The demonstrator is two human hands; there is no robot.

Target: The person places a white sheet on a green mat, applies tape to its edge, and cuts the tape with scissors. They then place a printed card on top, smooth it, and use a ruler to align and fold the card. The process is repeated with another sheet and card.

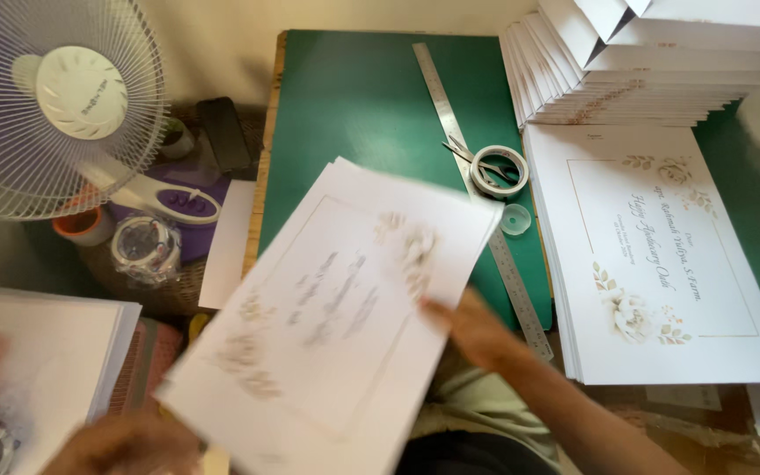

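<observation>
I see two hands and one big white printed sheet (336,308) between them, held over the green cutting mat (362,97). My right hand (477,330) grips its right edge, and my left hand (125,444) holds its lower left corner. The sheet is blurry, with pale flowers and a thin gold border. I count one long metal ruler (477,185), one tape roll (499,170), one white fan (54,101).
</observation>
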